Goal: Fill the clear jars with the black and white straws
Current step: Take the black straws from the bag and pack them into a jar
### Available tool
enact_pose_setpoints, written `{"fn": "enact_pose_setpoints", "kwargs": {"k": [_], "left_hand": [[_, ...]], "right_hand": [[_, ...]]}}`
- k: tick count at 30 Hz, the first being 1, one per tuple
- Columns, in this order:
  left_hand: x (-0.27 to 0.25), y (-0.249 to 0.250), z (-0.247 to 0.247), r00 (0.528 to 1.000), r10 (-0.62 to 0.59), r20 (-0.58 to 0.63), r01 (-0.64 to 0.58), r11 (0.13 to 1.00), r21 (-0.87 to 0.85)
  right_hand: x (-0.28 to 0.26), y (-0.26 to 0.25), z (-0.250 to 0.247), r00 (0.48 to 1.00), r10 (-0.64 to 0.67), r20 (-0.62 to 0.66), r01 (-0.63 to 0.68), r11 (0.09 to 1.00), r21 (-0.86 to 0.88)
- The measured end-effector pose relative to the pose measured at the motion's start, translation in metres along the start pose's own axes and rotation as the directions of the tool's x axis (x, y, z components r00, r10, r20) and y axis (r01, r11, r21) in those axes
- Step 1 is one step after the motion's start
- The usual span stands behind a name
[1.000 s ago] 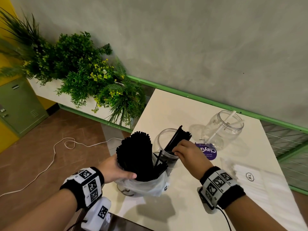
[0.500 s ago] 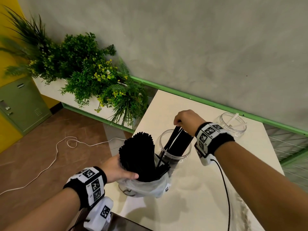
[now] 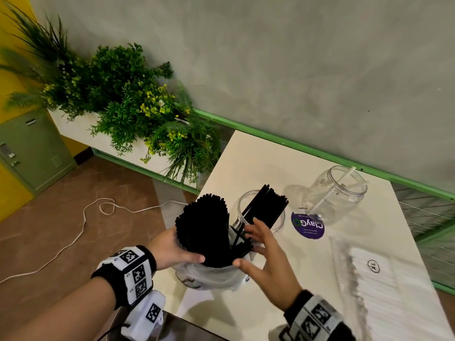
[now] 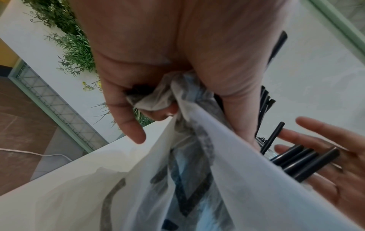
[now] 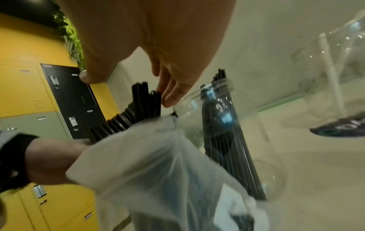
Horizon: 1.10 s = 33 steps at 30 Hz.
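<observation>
Left hand (image 3: 170,249): clamped around a thick bundle of black straws (image 3: 204,230) and the bunched neck of the translucent plastic bag (image 3: 209,276) beneath it, held upright over the tabletop's (image 3: 270,153) left edge near the front corner.
Right hand (image 3: 266,252): fingers spread and straight, gripping nothing, fingertips touching the loose straw ends on the bundle's right side.
Near jar (image 3: 275,225): clear, upright, just behind the hands and close to the left edge; a slanted sheaf of black straws (image 3: 268,205) inside, tips leaning out past the rim toward the far right.
Sticker (image 3: 307,226): round, purple, flat on the tabletop between the two jars.
Far jar (image 3: 332,195): clear, standing toward the far edge, with white straws (image 3: 344,178) leaning inside.
White straw packet (image 3: 381,286): flat along the right edge, marked XL.
</observation>
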<state>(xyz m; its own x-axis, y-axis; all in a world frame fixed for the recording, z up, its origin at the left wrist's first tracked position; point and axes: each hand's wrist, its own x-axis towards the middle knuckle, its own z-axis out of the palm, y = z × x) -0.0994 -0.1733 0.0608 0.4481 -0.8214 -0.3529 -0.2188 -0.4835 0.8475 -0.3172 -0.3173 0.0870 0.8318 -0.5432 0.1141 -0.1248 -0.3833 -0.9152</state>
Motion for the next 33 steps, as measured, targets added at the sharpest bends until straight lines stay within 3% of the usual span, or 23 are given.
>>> {"fn": "enact_pose_setpoints", "kwargs": {"k": [4,7,12,17,21,24,26,29,33], "left_hand": [[0.0,0.0,0.001,1.0,0.02,0.004,-0.019,1.0,-0.018],[0.001,0.0,0.002,1.0,0.007,0.012,-0.007,1.0,-0.003],[0.002,-0.004,0.005,1.0,-0.015,0.005,0.015,0.999,-0.039],[0.001,-0.001,0.006,1.0,0.013,-0.004,-0.013,0.999,-0.042],[0.0,-0.004,0.008,1.0,0.026,-0.003,-0.026,0.999,-0.033],[-0.002,-0.001,0.008,1.0,0.028,-0.007,-0.028,1.0,-0.005],[0.0,-0.002,0.009,1.0,0.023,-0.013,-0.023,1.0,0.001],[0.001,-0.004,0.01,1.0,0.023,-0.015,-0.022,1.0,0.014],[0.002,-0.004,0.014,1.0,0.011,-0.003,-0.011,0.999,-0.041]], "right_hand": [[-0.001,0.008,0.014,0.999,0.045,-0.011,-0.045,0.998,0.034],[0.01,0.011,0.022,0.997,0.079,-0.019,-0.08,0.995,-0.055],[0.017,0.014,0.04,0.992,0.03,-0.119,-0.048,0.987,-0.153],[0.032,-0.008,0.042,0.984,-0.097,-0.152,0.076,0.987,-0.141],[0.035,-0.01,0.046,0.948,-0.295,-0.122,0.232,0.9,-0.369],[0.022,-0.007,0.043,0.963,-0.18,-0.202,0.13,0.963,-0.238],[0.011,0.001,0.044,0.976,-0.108,-0.187,0.075,0.982,-0.172],[0.006,0.013,0.049,0.993,-0.063,-0.101,0.036,0.967,-0.252],[0.013,0.011,0.056,0.995,-0.048,-0.088,0.016,0.943,-0.332]]}}
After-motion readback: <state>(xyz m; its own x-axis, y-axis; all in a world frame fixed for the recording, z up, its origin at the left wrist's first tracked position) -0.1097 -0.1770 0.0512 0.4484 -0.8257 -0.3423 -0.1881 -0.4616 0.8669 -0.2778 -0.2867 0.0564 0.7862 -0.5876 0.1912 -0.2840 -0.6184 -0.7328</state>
